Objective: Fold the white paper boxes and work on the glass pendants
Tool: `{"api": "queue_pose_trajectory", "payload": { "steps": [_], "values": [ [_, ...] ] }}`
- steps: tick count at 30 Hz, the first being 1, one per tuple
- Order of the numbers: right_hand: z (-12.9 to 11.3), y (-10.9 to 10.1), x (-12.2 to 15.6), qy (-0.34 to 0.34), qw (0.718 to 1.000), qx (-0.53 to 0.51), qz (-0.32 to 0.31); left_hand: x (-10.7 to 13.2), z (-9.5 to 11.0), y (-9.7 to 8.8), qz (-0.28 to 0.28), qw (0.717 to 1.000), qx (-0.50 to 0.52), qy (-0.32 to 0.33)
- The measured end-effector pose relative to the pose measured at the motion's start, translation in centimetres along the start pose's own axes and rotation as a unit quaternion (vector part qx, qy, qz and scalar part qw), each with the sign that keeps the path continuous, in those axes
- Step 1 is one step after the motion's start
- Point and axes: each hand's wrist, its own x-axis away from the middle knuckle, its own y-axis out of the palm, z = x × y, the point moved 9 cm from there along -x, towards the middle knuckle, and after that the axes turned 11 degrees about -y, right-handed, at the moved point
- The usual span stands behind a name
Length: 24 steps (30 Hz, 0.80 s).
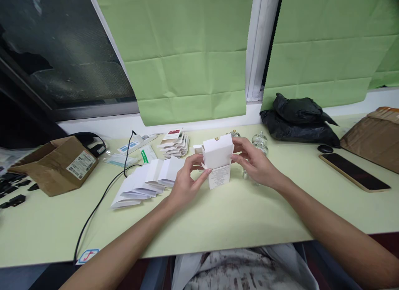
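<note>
Between my two hands is a white cardboard box point(219, 152), held above the middle of the table with its flaps partly unfolded. Small print covers its lower panel point(220, 177). The fingers and thumb of my left hand point(190, 176) close on the box's left side. On the right side, my right hand point(254, 162) pinches the edge between thumb and fingers. Just beyond my right hand stand several clear glass bottles point(259, 139) with rounded bodies, partly hidden. Left of my left hand lies a fanned row of flat white boxes point(140, 182).
Behind the flat boxes is a stack of small printed cartons point(175, 143). An open brown carton point(59, 165) and a black cable point(102, 198) lie left. To the right are black plastic bags point(301, 121), a phone point(353, 172), a black mouse point(325, 149) and a cardboard box point(374, 136).
</note>
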Motion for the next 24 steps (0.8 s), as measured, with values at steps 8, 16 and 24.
{"api": "queue_pose_trajectory", "payload": {
  "steps": [8, 16, 24],
  "values": [
    [0.7, 0.4, 0.2, 0.021, 1.000, -0.018, -0.014, 0.0, -0.8, 0.3, -0.019, 0.999, -0.036, -0.019],
    [1.0, 0.5, 0.2, 0.039, 0.999, -0.023, -0.019, 0.1, 1.1, -0.6, 0.038, 0.998, -0.024, 0.036],
    [0.7, 0.5, 0.2, 0.033, 0.999, 0.016, -0.035, 0.1, 0.8, -0.2, 0.014, 0.996, -0.045, 0.078]
  ]
}}
